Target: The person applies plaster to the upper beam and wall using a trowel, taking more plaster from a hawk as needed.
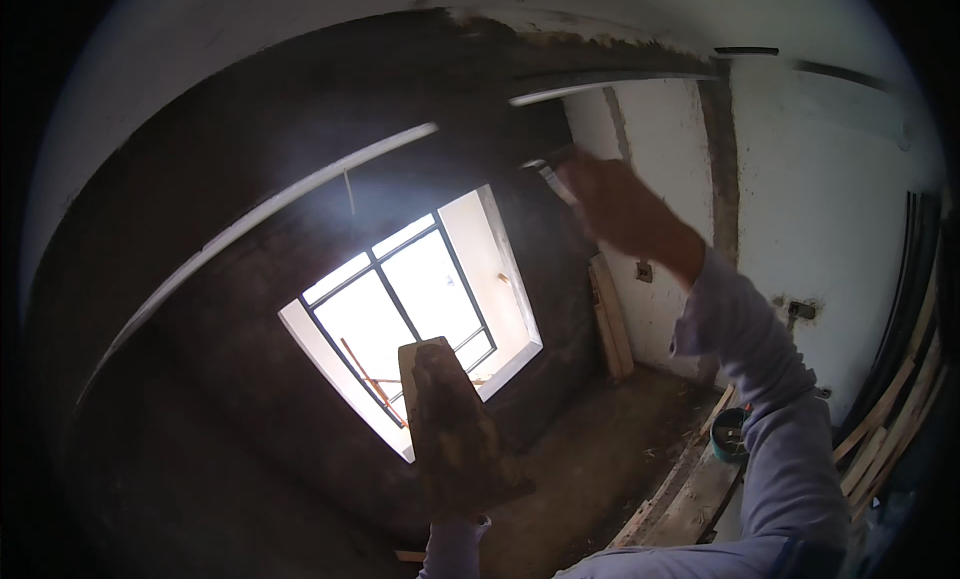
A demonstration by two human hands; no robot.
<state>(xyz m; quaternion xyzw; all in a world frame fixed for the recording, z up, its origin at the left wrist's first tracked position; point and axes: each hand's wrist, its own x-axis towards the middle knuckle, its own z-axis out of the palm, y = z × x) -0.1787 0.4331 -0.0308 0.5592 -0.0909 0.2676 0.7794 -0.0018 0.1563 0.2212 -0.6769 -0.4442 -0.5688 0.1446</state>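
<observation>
My right hand (620,204) is raised at the upper right of the middle, fingers closed round a trowel (550,181). Only a pale metal strip of the trowel shows, slightly blurred, close to the dark wall (480,149). Low in the middle, a plasterer's hawk (450,419), a long board with dark smears, is held up in front of the window. My left hand is hidden behind the board; just the left sleeve (455,549) shows at its lower end.
A window (400,289) with dark bars opens in the dark wall. A white strip (290,199) runs along the wall above it. At the right are a pale wall (800,179), a dark green bucket (730,434), planks (895,429) and a long board (690,504).
</observation>
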